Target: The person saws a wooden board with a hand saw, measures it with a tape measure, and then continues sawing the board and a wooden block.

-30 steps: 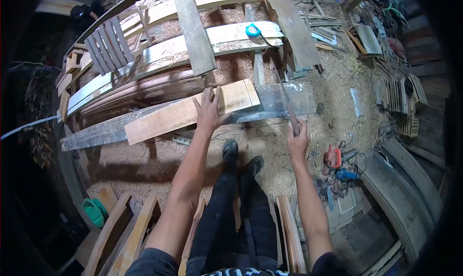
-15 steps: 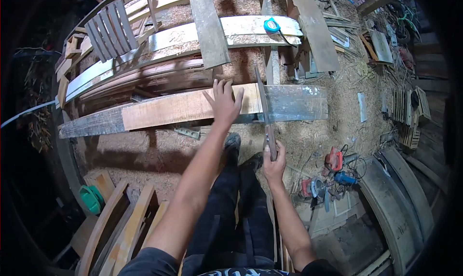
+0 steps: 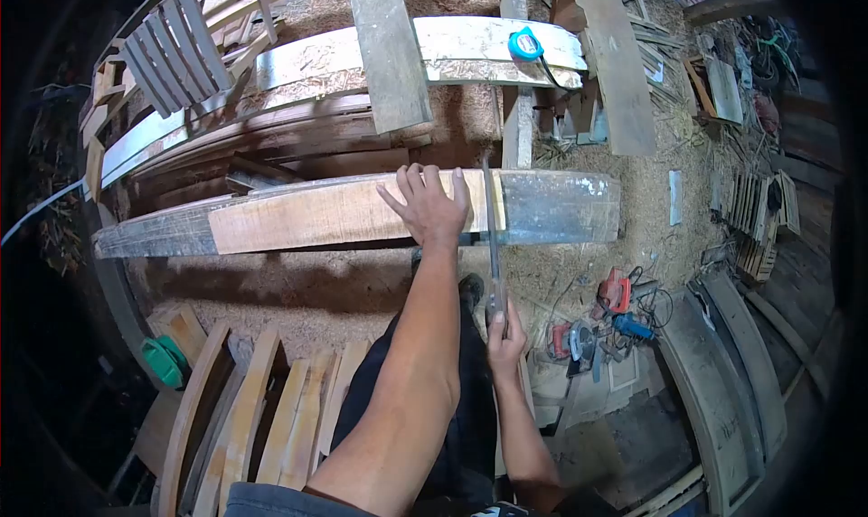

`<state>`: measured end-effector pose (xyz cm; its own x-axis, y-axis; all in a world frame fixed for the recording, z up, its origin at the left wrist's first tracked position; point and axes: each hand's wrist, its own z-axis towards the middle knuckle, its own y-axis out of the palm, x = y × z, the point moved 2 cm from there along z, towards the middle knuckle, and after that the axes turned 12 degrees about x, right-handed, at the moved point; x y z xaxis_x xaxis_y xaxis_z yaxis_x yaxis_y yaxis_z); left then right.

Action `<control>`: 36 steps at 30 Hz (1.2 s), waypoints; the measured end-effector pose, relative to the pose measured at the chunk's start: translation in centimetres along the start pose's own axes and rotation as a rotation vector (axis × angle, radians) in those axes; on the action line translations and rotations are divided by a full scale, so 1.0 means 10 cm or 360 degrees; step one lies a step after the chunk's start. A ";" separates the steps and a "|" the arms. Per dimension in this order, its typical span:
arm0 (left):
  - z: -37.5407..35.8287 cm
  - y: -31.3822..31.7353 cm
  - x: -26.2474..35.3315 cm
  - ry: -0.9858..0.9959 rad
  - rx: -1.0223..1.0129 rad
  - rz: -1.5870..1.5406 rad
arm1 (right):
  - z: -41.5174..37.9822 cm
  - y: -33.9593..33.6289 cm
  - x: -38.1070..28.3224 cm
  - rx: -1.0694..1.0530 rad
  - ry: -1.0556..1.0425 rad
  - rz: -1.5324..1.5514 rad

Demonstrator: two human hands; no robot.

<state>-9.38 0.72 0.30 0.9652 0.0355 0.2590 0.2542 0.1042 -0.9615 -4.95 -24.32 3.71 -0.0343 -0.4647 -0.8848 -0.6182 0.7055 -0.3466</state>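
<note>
A long board with a pale wooden piece (image 3: pixel 307 215) on its middle lies crosswise before me, its right end dark and worn. My left hand (image 3: pixel 434 208) presses flat on the pale piece, fingers spread, just left of the saw. My right hand (image 3: pixel 505 338) is wrapped round the handle of a hand saw (image 3: pixel 493 232), below the board's near edge. The saw's blade crosses the pale piece close to its right end and points away from me.
A blue tape measure (image 3: pixel 525 44) rests on a white beam (image 3: pixel 334 63) beyond the board. Red and blue power tools (image 3: pixel 615 291) lie on the sawdust floor at right. Curved planks (image 3: pixel 240 408) stand at lower left, near a green container (image 3: pixel 164 362).
The saw and my right hand have moved slightly nearer to me, with less blade past the board's far edge. My left hand lies closer to the blade. The view has shifted and turned a little.
</note>
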 end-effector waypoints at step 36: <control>0.02 0.01 0.01 0.0109 0.0124 0.0004 | 0.12 0.04 -0.28 -0.0025 0.0092 -0.0121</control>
<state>-9.26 0.95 0.31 0.9684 -0.0318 0.2475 0.2491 0.1810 -0.9514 -4.11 -22.14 5.64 -0.0320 -0.5472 -0.8364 -0.6331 0.6587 -0.4067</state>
